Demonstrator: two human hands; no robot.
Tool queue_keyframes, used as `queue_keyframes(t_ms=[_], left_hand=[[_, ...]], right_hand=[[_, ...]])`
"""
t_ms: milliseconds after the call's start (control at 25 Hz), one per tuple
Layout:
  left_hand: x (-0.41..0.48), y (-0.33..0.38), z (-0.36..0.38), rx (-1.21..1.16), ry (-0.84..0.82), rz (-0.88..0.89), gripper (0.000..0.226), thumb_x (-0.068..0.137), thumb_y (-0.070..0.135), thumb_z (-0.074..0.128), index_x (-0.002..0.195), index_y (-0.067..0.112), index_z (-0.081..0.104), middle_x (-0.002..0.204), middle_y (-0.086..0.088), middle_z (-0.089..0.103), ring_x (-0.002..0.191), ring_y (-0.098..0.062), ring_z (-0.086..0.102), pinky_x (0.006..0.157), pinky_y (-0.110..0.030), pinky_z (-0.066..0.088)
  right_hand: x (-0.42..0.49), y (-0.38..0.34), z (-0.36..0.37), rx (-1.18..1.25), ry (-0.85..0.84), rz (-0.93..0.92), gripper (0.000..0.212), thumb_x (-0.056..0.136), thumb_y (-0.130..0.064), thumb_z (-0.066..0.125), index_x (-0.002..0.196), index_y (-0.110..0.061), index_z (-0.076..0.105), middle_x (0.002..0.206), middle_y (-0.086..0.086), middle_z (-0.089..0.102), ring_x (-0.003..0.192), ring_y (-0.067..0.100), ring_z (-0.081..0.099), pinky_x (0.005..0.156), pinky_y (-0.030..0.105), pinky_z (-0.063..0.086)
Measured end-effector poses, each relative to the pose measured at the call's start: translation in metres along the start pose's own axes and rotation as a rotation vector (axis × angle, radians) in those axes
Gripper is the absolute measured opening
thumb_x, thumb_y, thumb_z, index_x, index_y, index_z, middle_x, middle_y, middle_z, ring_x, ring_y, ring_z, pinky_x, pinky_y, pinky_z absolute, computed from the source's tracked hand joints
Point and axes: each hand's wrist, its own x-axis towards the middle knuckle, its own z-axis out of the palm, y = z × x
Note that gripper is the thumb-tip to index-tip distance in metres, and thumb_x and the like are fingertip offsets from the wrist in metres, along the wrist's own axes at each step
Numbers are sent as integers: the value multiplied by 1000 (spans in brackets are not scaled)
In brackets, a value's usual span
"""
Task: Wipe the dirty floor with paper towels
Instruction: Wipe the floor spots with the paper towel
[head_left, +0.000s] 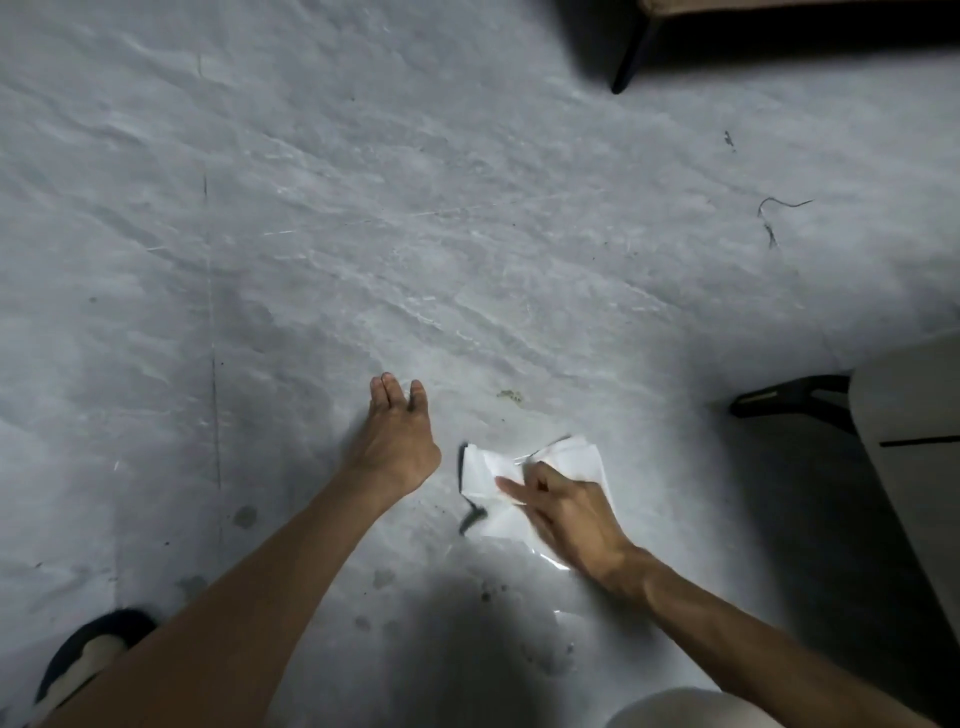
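Down on the grey floor (363, 234) lies the white paper towel (571, 460), long axis left to right. The right hand (566, 512) presses it with spread fingers. The left hand (397, 441) reaches forward, fingers straight, holding nothing. A brownish stain (511, 396) lies just beyond the towel, and a chair base (795, 402) stands to the right.

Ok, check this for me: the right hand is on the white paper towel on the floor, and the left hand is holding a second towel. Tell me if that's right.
Wrong on the left hand: the head view shows it empty, fingers straight, stretched out beside the white paper towel. The right hand is on that towel on the floor, as you said.
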Motion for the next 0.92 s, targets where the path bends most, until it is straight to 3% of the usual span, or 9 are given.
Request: queue_keyframes(t_ms=[160,240,280,360,480,560,640,760,920], left_hand=[[-1,1,4,39,28,-5,79,88,18,43,151,1,0,152,-37,-6,142,-48,-10,119,-44,2],[-3,1,3,32,31,3,78,88,16,44,151,2,0,153,-35,-6,144,-46,-9,120,-43,4],[-4,-2,1,16,29,8,77,89,14,44,151,4,1,154,-32,-6,145,-43,-9,120,-41,6],[-6,-7,-2,-6,46,39,76,89,11,45,152,8,3,157,-26,-6,147,-35,-8,119,-37,12],[-16,-19,-6,-69,65,76,73,88,3,43,153,10,8,160,-16,-2,149,-24,-4,117,-30,11],[-31,-32,-6,-93,98,83,71,88,0,42,152,8,13,161,-11,5,149,-19,4,117,-26,11],[-59,-47,5,-80,133,69,67,91,5,42,151,5,14,160,-12,11,148,-19,11,118,-26,12],[-100,-50,28,25,107,5,63,93,14,38,150,2,13,158,-16,16,146,-24,17,118,-31,15],[-105,-37,32,25,-51,-50,74,89,15,46,148,-4,7,154,-30,7,146,-36,6,118,-36,15]], right_hand=[[28,85,-51,-71,351,726,34,97,-24,47,129,-29,58,99,11,55,84,35,59,70,37,43],[59,98,-56,-187,412,1002,34,99,-29,45,132,-28,54,105,14,54,84,39,59,70,40,41],[71,87,-47,-240,414,980,36,98,-27,46,133,-26,53,106,15,54,80,40,60,66,40,41],[82,36,-9,-247,323,675,42,95,-21,53,136,-24,49,100,14,55,68,37,60,55,38,43],[53,-61,49,-175,-105,69,57,92,-12,55,143,-27,34,110,12,55,67,32,63,51,36,48],[40,-69,51,-210,-254,-168,64,89,-7,53,146,-29,34,116,11,53,69,32,64,52,36,48],[37,-32,32,-328,-90,-89,67,83,-10,63,143,-29,40,109,10,55,62,31,63,46,35,47],[34,28,-13,-308,137,386,56,88,-17,63,140,-27,46,99,12,53,59,35,58,51,36,43],[34,31,-15,-262,208,532,45,94,-17,53,137,-27,48,97,13,52,61,37,56,55,36,39]])
